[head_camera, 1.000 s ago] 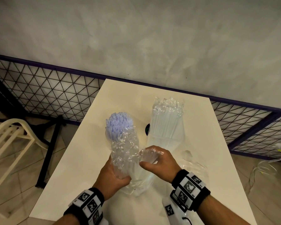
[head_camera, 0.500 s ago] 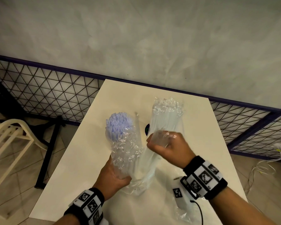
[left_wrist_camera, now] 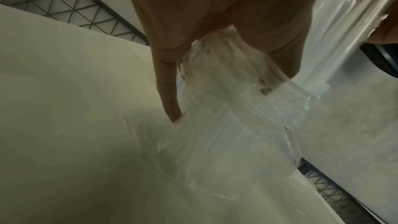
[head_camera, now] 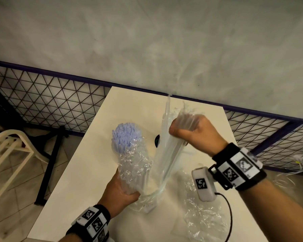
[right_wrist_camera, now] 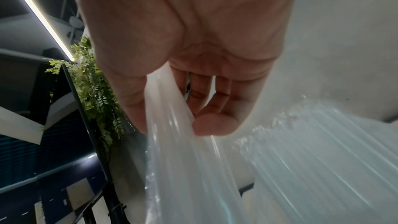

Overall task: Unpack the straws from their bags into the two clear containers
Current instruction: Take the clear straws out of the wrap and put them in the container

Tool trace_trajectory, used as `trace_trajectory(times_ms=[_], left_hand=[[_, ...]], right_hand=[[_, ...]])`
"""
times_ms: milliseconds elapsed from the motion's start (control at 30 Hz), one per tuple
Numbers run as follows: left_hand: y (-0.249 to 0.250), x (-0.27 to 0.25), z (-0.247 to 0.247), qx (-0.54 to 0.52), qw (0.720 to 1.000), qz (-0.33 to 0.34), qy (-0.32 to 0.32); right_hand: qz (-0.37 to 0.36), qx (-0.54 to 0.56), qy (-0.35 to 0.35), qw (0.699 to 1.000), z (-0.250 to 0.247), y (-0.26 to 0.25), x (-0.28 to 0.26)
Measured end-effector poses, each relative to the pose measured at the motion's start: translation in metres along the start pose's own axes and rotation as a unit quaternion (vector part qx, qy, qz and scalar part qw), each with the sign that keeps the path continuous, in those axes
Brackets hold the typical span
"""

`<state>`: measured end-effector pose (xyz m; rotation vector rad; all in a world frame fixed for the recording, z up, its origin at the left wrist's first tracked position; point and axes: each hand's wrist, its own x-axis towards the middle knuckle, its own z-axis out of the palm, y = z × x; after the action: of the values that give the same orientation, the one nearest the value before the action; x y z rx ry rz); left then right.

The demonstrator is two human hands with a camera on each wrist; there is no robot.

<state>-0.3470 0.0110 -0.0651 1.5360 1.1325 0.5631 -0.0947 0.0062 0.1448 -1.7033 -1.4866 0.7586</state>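
The left hand [head_camera: 120, 187] is curled round a crinkled bag [head_camera: 133, 165] of lilac straws [head_camera: 124, 136], upright on the white tabletop [head_camera: 73, 180]. Beyond and right of it, the right hand [head_camera: 192, 132] is closed round a blurred bundle of clear straws [head_camera: 166, 154] rising from a container [head_camera: 152, 198]. One empty bag [head_camera: 201, 217] lies below the right wrist. Farther off are a mesh fence [head_camera: 47, 109] and grey wall [head_camera: 147, 41].

Black wristbands [head_camera: 238, 167], white coded tags, cabled module [head_camera: 203, 184].
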Motion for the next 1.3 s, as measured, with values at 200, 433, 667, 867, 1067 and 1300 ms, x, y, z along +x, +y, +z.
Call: trace_trajectory(times_ms=[200,433,667,867,1067,1300], left_hand=[[0.005,-0.002,0.001,0.012,1.0,0.018,0.008],[0.004,-0.001,0.0,0.005,1.0,0.017,0.01],[0.002,-0.002,0.001,0.003,1.0,0.018,0.006],[0.001,0.0,0.001,0.0,1.0,0.011,0.001],[-0.002,0.001,0.0,0.006,1.0,0.008,0.006],[0.0,-0.001,0.001,0.004,1.0,0.014,0.003]], right_hand=[[0.057,0.028,0.024,0.998,0.027,0.027,-0.001],[0.106,0.018,0.046,0.993,0.041,0.041,0.007],[0.075,0.013,0.097,0.992,0.035,0.035,0.009],[0.012,0.014,0.141,0.99,0.004,0.009,0.016],[-0.075,0.08,0.204,0.973,-0.035,-0.015,0.03],[-0.105,0.087,0.195,0.971,-0.054,-0.008,0.042]])
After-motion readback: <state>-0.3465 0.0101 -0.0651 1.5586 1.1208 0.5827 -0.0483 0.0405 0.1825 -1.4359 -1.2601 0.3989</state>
